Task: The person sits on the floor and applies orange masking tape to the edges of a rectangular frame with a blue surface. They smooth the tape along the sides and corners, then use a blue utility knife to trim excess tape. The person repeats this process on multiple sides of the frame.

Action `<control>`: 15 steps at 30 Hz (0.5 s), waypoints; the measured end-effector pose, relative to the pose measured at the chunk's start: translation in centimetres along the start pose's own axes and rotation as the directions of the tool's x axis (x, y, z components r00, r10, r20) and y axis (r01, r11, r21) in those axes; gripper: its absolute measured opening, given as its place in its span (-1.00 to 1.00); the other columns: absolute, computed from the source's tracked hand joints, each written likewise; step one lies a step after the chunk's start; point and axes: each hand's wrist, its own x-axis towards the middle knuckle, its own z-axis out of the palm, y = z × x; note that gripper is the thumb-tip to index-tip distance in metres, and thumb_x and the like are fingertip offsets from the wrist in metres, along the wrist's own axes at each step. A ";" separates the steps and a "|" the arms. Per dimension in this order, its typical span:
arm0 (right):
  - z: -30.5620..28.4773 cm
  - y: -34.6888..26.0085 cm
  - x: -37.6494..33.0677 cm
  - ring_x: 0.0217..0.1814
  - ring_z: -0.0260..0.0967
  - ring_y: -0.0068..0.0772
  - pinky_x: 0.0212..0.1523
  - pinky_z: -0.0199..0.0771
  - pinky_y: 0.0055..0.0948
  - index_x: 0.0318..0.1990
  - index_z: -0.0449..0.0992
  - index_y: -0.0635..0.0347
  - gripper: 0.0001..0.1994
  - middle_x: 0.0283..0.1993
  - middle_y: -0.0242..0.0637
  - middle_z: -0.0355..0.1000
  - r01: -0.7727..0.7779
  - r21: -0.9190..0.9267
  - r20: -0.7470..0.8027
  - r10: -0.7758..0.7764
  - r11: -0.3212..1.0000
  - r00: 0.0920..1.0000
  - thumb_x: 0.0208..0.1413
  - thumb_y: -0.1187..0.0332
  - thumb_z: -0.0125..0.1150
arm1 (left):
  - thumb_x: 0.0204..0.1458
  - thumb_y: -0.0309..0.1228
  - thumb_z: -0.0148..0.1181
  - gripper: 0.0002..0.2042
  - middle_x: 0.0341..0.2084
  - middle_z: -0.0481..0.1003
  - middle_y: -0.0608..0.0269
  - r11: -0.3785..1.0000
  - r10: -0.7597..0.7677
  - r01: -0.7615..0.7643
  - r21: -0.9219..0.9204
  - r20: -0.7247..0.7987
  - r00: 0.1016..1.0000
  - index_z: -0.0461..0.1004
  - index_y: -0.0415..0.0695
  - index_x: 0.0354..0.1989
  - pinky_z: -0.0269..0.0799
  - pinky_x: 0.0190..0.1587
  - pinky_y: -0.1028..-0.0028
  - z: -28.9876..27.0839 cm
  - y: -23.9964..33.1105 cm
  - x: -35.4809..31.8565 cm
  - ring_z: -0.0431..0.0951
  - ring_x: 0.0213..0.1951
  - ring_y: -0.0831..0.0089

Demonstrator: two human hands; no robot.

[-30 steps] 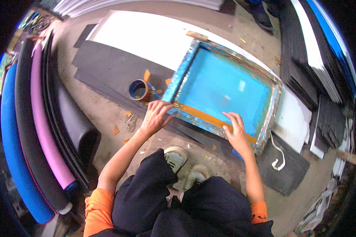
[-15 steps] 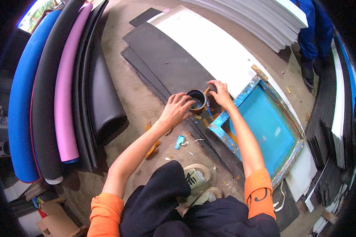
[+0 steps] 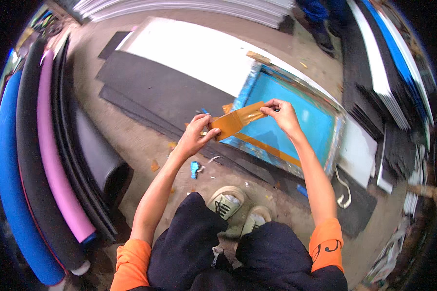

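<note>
My left hand (image 3: 194, 135) grips a roll of brown packing tape (image 3: 224, 126) by its side. From the roll a short glossy strip of tape runs to my right hand (image 3: 282, 115), whose thumb and finger pinch its free end. Just beyond and right of the roll lies a wooden frame with blue mesh (image 3: 291, 116), like a printing screen, its edges smeared with blue. A band of brown tape (image 3: 272, 149) runs along the mesh's near side. Both hands are held above the frame's left part and the dark sheets.
Dark grey sheets (image 3: 165, 87) and a white sheet (image 3: 189, 53) lie on the floor under the frame. Rolls of blue, black and pink sheet (image 3: 53, 136) line the left. Stacked sheets (image 3: 374, 72) stand at right, near a person's legs (image 3: 320, 29). Blue scraps (image 3: 194, 169) litter the floor.
The tape roll has turned from showing its round opening to showing its brown outer face. My right hand now pulls a strip from it. The view has shifted to the right.
</note>
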 end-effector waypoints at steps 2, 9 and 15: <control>-3.1 1.1 -4.0 -0.38 0.40 -0.53 -0.32 0.35 -0.53 -0.37 0.53 0.27 -0.82 -0.42 -0.25 0.49 -0.037 0.030 -0.122 0.040 0.999 0.992 -0.09 0.34 0.25 | -0.09 -0.17 0.19 -0.67 -0.51 0.42 0.12 0.993 0.066 -0.071 0.089 0.064 0.996 0.35 -0.23 -0.49 0.25 -0.12 0.26 0.9 2.1 1.2 0.38 -0.27 0.15; -15.6 6.4 -19.3 -0.39 0.38 -0.54 -0.33 0.32 -0.56 -0.36 0.50 0.32 -0.82 -0.45 -0.31 0.46 -0.124 0.156 -0.523 0.188 0.980 0.831 -0.07 0.38 0.24 | -0.17 -0.11 0.27 -0.58 -0.76 0.37 0.13 0.956 0.165 -0.181 0.231 0.090 0.982 0.31 -0.24 -0.69 0.31 -0.50 0.36 -1.8 3.9 2.3 0.37 -0.63 0.33; -14.4 13.1 -24.0 -0.39 0.31 -0.65 -0.32 0.28 -0.60 -0.40 0.46 0.25 -0.86 -0.45 -0.43 0.41 -0.235 -0.605 -0.719 -0.395 0.761 0.571 -0.07 0.38 0.25 | -0.13 -0.06 0.23 -0.52 -0.85 0.32 0.24 0.988 0.018 -0.057 0.144 0.256 0.966 0.29 -0.27 -0.72 0.18 -0.66 0.46 -0.4 6.1 3.4 0.26 -0.74 0.62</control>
